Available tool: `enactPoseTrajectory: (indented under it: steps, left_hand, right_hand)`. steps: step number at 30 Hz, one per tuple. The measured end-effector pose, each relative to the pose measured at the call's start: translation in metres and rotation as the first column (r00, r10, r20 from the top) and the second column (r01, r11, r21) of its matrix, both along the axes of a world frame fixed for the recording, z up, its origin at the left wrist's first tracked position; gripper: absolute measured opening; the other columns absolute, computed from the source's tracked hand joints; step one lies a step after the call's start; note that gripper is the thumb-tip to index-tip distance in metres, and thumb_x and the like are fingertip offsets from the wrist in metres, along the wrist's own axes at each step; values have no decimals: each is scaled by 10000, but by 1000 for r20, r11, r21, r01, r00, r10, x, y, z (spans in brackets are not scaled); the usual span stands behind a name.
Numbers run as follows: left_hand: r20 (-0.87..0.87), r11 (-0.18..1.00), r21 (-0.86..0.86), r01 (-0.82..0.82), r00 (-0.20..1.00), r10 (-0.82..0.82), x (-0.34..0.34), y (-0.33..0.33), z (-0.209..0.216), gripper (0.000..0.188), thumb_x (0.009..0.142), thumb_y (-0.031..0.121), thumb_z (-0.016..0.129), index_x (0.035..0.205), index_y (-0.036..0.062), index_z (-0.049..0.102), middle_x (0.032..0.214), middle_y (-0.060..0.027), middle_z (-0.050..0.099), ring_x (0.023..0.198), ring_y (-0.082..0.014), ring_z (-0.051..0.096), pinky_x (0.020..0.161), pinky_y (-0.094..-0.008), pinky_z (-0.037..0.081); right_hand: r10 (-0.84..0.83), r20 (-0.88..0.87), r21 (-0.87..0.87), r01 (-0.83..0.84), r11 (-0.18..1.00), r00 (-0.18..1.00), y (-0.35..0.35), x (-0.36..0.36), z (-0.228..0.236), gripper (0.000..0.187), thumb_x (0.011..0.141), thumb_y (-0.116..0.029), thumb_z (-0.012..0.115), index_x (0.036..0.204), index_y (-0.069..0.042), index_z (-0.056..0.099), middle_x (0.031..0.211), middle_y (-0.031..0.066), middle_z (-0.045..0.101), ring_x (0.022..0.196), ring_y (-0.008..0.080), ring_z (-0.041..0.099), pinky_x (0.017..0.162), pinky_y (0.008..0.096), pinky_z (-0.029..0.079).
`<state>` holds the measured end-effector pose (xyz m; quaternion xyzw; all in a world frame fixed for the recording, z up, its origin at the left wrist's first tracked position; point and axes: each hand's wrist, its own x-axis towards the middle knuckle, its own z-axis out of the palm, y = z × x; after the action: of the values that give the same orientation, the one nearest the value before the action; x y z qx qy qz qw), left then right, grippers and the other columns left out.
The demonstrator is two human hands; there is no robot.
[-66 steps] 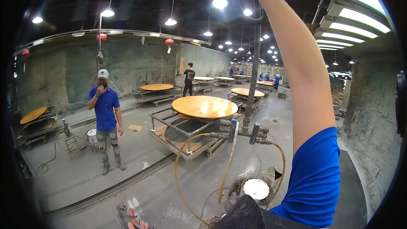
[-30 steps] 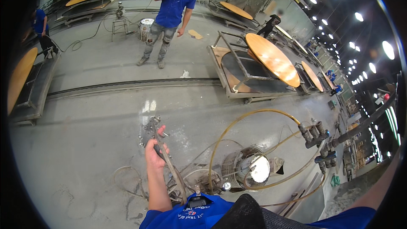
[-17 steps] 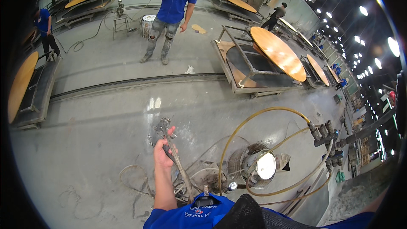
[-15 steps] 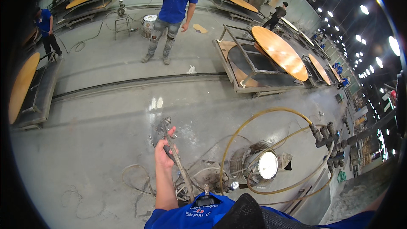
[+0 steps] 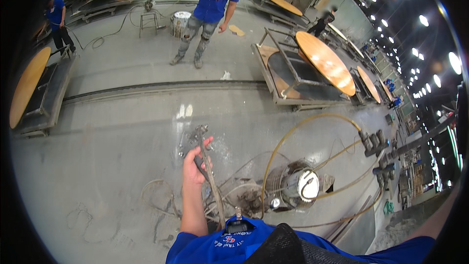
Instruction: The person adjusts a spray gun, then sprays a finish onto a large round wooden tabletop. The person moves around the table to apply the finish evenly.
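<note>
My left hand is closed around the handle of a spray gun, held upright in front of me. Its grey hose runs down past my wrist toward my blue shirt. To the right of that hand, below it, stands a paint bucket with a white, round top and a hose lying across it. Metal pump parts sit between the bucket and my body. My right forearm reaches out at the far right, but the hand itself is outside the picture.
Yellowish hoses loop from the bucket to a valve manifold at the right. An oval orange tabletop leans on a rack ahead; another tabletop is at left. A co-worker stands beyond the floor rail.
My left hand and the spray gun have shifted slightly right and up. The view has turned a little, and one hose now bends over the bucket's white top.
</note>
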<state>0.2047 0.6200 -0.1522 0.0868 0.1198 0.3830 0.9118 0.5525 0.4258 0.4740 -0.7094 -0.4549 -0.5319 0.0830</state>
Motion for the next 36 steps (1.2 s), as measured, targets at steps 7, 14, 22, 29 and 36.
enactPoseTrajectory:
  steps: [7,14,22,29,36]
  left_hand:
    - [-1,987,52,150,989,-151,-36,-29,1,566,1024,415,473,1355,-42,511,1457,-112,504,472,-67,376,445,-238,357]
    - [-173,950,22,312,937,-303,-96,-78,-28,523,969,436,558,1378,114,503,1290,-137,612,455,-58,373,422,-204,316]
    - [-269,860,8,510,829,-490,-194,-199,-77,585,978,537,524,1221,15,630,1178,-65,672,447,-71,381,423,-235,343]
    - [-317,626,114,772,625,-713,-253,-292,-24,658,1001,517,467,1341,-42,541,941,-70,656,495,-111,428,478,-282,373]
    - [-483,473,303,828,561,-672,-283,-326,-1,610,1019,470,465,1386,-16,483,1231,-141,635,502,-122,455,462,-279,384]
  right_hand:
    - [437,-403,-206,-545,813,804,-41,-151,-194,264,906,-108,635,1151,-16,666,1024,140,732,881,254,717,746,355,556]
    - [273,-949,313,-559,768,-157,-4,-212,-478,332,1020,-349,550,1183,-69,624,1011,93,682,916,187,649,793,342,532]
    - [-280,-267,575,-386,721,-922,-131,-369,-659,552,1037,-467,477,1474,-134,431,1188,51,618,1028,164,618,898,334,498]
    - [-62,-316,576,-243,781,-947,-248,-443,-656,448,1014,-396,568,1360,-111,551,1112,17,654,989,140,646,886,310,521]
    - [261,-534,542,-89,835,-804,-322,-488,-634,269,1010,-290,593,1144,-59,631,978,56,714,902,169,682,814,327,553]
